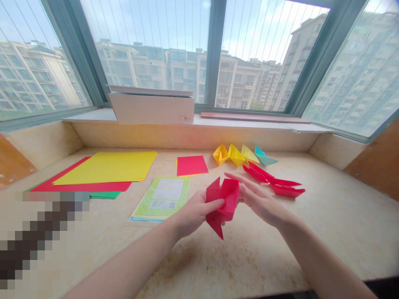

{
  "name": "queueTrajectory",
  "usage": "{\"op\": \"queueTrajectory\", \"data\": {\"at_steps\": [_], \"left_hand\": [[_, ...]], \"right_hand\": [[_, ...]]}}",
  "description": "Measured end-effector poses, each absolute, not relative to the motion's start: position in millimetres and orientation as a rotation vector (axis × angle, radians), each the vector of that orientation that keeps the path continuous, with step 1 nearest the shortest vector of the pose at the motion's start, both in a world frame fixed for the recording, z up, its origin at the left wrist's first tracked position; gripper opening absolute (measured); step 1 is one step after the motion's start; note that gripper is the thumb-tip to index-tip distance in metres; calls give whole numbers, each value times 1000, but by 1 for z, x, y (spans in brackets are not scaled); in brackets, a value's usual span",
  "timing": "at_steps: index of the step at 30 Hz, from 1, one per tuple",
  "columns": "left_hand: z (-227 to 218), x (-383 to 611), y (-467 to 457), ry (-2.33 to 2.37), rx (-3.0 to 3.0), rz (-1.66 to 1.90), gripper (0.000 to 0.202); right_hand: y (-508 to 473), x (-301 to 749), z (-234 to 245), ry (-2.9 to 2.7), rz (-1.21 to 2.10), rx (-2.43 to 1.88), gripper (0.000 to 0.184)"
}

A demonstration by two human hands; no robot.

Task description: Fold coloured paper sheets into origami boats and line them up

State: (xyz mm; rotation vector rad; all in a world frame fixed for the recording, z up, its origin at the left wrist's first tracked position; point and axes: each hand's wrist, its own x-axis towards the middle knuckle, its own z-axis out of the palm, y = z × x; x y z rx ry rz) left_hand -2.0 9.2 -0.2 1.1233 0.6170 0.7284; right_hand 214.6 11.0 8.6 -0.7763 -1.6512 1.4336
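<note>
Window light: bright daylight enters through the wide, teal-framed glass windows (pixel 146 25) on the far side.
Sky: the pale blue, clouded sky (pixel 264 25) turns nearly white in places.
Buildings: beige, many-storeyed apartment blocks (pixel 240 79) look hazy, most of all at right.
Counter: the cream, marbled stone counter (pixel 255 257) has a soft brownish shadow (pixel 182 257) near, below the bare left hand (pixel 195 209).
Paper: the folded, bright red paper shape (pixel 231 201) shows lighter and darker facets.
Edges: wide-angle stretch tilts the outer window frames and lengthens both forearms (pixel 149 253).
Near left: coarse pixel blocks (pixel 40 241) hide detail.
</note>
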Motion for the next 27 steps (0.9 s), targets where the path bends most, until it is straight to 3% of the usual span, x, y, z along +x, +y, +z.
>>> {"op": "queueTrajectory", "data": {"at_steps": [10,15,27], "left_hand": [[5,-1,3,637,1259,669,32],[1,2,3,709,1263,675,29],[-4,3,5,746,1330,734,40]], "right_hand": [[8,199,15,-1533,1629,-747,55],[14,201,6,-1513,1603,-820,48],[15,198,0,-1630,1407,-900,57]]}}
